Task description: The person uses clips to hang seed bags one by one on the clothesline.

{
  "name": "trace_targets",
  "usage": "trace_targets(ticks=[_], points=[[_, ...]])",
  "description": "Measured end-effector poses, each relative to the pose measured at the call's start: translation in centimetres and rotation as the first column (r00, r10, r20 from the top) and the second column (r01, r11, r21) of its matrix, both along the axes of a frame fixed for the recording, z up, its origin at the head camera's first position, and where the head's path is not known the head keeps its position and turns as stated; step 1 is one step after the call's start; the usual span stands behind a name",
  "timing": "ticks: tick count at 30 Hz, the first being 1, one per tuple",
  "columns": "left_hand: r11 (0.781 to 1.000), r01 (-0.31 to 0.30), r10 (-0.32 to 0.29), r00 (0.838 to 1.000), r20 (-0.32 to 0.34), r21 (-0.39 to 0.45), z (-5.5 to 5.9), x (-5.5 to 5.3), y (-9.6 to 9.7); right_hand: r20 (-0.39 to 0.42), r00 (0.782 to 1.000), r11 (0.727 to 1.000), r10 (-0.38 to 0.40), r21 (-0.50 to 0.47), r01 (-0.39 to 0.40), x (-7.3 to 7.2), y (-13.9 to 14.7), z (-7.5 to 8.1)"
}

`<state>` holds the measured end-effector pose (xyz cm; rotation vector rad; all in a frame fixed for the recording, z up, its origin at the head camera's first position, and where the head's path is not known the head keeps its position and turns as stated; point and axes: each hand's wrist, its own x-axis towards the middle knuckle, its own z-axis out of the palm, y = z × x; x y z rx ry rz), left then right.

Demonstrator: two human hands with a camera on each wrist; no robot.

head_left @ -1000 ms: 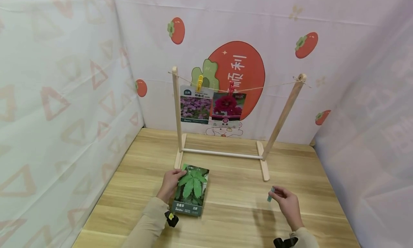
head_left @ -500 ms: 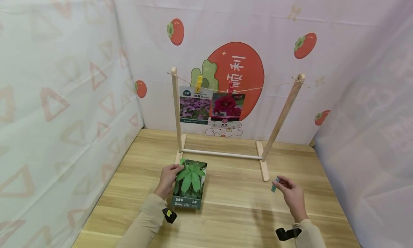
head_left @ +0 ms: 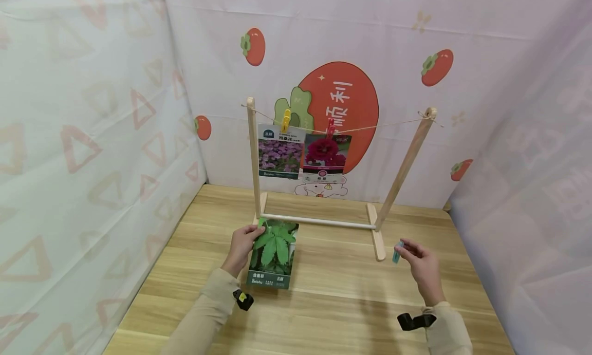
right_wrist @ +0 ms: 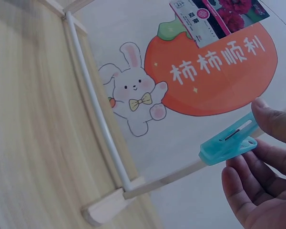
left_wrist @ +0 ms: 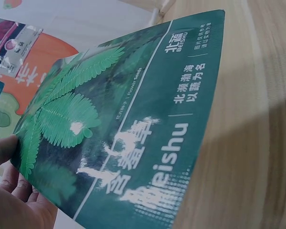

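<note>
My left hand [head_left: 241,248] pinches a green seed packet [head_left: 273,255] by its upper left edge, thumb in front and fingers behind. Large lettering and a feathery leaf picture face up on the packet [left_wrist: 119,124] in the left wrist view. On the right, my right hand [head_left: 422,273] holds a light blue clothespin [right_wrist: 229,143] between thumb and fingers, its nose pointing away from the hand. Behind, a purple-flower packet [head_left: 279,154] hangs from the string by a yellow clothespin [head_left: 286,120]. Beside it a red-flower packet [head_left: 325,157] hangs by a red clothespin [head_left: 330,128].
A wooden stand has a left post [head_left: 254,160] and a right post [head_left: 407,167], with a thin string [head_left: 384,125] tied between them. Its white crossbar [head_left: 319,220] runs low over the wooden table [head_left: 333,314]. Printed cloth walls [head_left: 92,139] enclose the table.
My left hand has raised the green seed packet and moved it away from me, toward the stand. My right hand with the blue clothespin has moved forward and slightly right.
</note>
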<state>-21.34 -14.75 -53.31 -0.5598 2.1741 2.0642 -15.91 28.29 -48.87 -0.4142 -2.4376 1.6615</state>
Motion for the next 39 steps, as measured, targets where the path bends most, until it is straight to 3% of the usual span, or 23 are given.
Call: trace_targets(ticks=[2, 4, 8, 11, 24, 31, 39], points=[[1.0, 0.0, 0.0, 1.0, -0.011, -0.006, 0.4, -0.2, 0.1, -0.003, 1.0, 1.0, -0.011, -0.024, 0.011, -0.2, -0.1, 0.4], [1.0, 0.003, -0.003, 1.0, -0.019, -0.011, 0.7, -0.4, 0.2, -0.004, 1.0, 0.993, -0.025, -0.113, 0.024, -0.4, -0.1, 0.8], [1.0, 0.015, -0.015, 0.999, -0.033, -0.009, 1.3, -0.7, 0.4, -0.011, 0.998, 0.953, -0.066, -0.297, 0.06, -0.8, -0.1, 1.4], [0.999, 0.031, -0.031, 0.998, -0.049, -0.014, 1.6, -1.0, 0.6, -0.02, 0.996, 0.929, -0.083, -0.362, 0.071, -1.1, -0.2, 1.7], [0.999, 0.039, -0.041, 0.996, -0.075, -0.023, 2.6, -1.8, 1.1, -0.112, 0.993, 0.911, -0.044, -0.412, -0.006, -1.9, -0.2, 3.5], [1.0, 0.026, -0.026, 0.997, -0.075, 0.0, 3.4, -2.3, 1.3, -0.121, 0.993, 0.933, -0.006, -0.358, -0.038, -2.4, 0.2, 4.6], [1.0, 0.005, -0.005, 0.996, -0.088, -0.004, 4.5, -2.8, 1.6, -0.183, 0.983, 0.938, 0.02, -0.337, -0.082, -3.0, 0.6, 5.8]])
